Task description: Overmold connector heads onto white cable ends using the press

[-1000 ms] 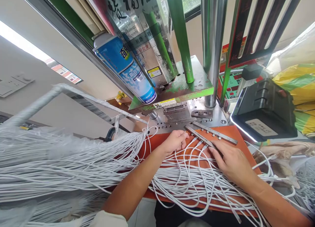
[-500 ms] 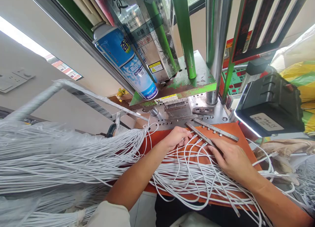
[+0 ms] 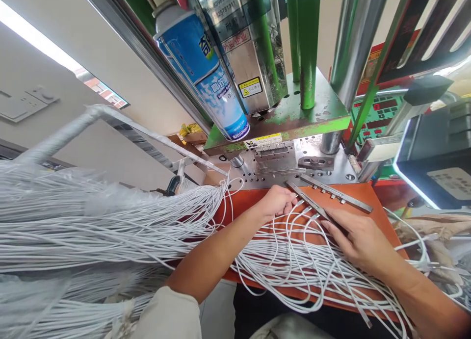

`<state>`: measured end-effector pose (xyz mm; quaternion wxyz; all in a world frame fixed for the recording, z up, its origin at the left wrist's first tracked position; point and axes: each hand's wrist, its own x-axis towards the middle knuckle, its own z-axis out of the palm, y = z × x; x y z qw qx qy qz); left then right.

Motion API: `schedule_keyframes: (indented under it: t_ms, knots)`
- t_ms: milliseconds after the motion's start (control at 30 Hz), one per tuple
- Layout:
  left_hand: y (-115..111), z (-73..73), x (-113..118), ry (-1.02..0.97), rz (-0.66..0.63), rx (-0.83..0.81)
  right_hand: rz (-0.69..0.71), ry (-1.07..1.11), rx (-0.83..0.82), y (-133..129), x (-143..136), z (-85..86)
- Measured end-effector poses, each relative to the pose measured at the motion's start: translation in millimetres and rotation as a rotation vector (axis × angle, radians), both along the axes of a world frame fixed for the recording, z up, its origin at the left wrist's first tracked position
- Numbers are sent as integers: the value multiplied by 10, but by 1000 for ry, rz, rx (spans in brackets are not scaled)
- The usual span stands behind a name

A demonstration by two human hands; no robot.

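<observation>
My left hand [image 3: 278, 200] pinches a white cable's connector end at the far left end of a metal bar [image 3: 308, 199]. Several white cables [image 3: 302, 212] run from connectors seated along that bar's near edge. My right hand [image 3: 355, 231] grips the bar's right end, thumb on the near side. Just behind lies a second metal bar [image 3: 336, 194] with small metal pieces along its edge, untouched. Loose white cables [image 3: 279, 260] spread over the orange work surface [image 3: 382, 221] beneath both hands. The fingertips of my left hand partly hide the connector there.
A green-framed press [image 3: 312, 118] stands behind, with a metal mould [image 3: 275, 157] on its bed. A blue spray can [image 3: 206, 74] leans at its front. Thick bundles of white cables [image 3: 91, 231] hang at left. A black box-shaped device [image 3: 437, 157] is at right.
The camera view has shifted, so the scene sits further right and the press appears slightly higher. Both hands keep their hold at the metal bar, with little visible movement.
</observation>
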<state>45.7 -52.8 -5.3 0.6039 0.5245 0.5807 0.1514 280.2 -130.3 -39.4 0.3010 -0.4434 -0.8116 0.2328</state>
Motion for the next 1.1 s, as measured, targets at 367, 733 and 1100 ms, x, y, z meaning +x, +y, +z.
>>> schedule_keyframes:
  t_ms: [367, 733, 1100]
  knots:
    - [-702, 296, -128, 473, -262, 1000, -137, -161, 100, 5, -45, -149]
    - [-1283, -69, 28, 547, -413, 1232, -201, 1, 56, 181, 41, 45]
    - [53, 186, -124, 561, -220, 1335, -147, 53, 313, 1838, -535, 618]
